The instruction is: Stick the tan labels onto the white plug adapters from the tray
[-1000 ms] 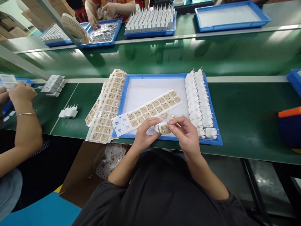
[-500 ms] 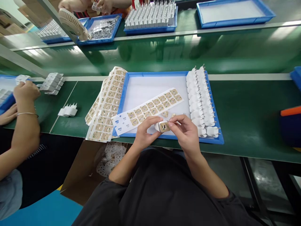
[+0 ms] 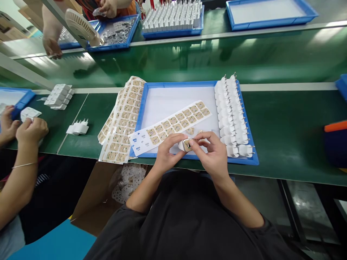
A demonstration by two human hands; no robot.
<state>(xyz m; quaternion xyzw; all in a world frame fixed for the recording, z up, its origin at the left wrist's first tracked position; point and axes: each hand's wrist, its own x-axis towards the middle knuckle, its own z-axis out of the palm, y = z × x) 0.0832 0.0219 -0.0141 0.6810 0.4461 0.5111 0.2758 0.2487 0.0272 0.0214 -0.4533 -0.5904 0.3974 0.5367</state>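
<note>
My left hand (image 3: pixel 168 154) grips a small white plug adapter (image 3: pixel 185 144) over the near rim of a blue tray (image 3: pixel 141 108). My right hand (image 3: pixel 213 151) pinches against the adapter's face, where a tan sticker sits. Both hands are closed on it. On the tray's white floor lies a long sticker sheet (image 3: pixel 169 126) with tan labels, just beyond my fingers. Two rows of white adapters (image 3: pixel 230 115), prongs pointing right, fill the tray's right side.
Several used sticker sheets (image 3: pixel 119 122) overlap left of the tray on the green belt (image 3: pixel 284 122). A few adapters (image 3: pixel 78 127) and a stack (image 3: pixel 58 96) lie further left by a neighbour's hands (image 3: pixel 24 126). Blue trays and another person's hands line the far side.
My right fingers have slid left across the adapter's face, covering more of the sticker. The neighbour's hands dropped toward the belt's near edge. The far person's arm reached out to the left.
</note>
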